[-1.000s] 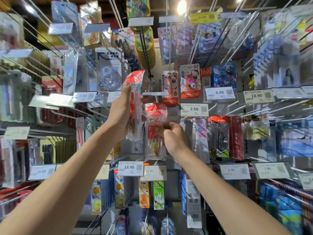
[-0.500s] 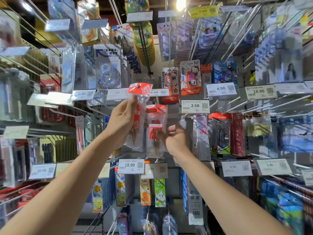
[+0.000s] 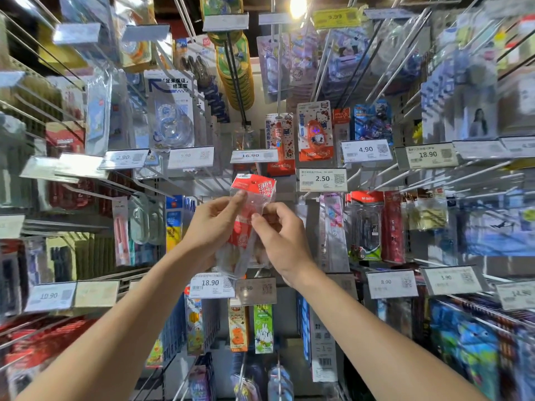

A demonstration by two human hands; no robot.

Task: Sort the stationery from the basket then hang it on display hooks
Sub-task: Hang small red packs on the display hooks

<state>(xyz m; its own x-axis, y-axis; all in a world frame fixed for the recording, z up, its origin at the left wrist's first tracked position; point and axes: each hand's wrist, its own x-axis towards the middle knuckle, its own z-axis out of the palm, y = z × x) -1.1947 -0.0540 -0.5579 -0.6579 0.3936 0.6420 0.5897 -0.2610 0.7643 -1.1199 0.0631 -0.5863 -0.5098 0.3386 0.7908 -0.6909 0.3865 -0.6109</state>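
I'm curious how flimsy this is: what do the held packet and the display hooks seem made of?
The clear red-topped packet looks like thin glossy plastic film: see-through, crinkled, catching glare. The thin silver display hooks look like bare metal wire, from their sheen.

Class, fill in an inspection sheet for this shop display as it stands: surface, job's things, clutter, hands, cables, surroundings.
Surface: no table seen; display hooks jut from a back wall.
Job's things: clear packet with a red header, held up in front of the hooks; basket not in view.
Clutter: Hello Kitty packs, price tags, many other hung packets, some blurred.
Hands: left hand and right hand each have a grip on the clear packet.
Cables: nothing seen.
Surroundings: ceiling lamp overhead.
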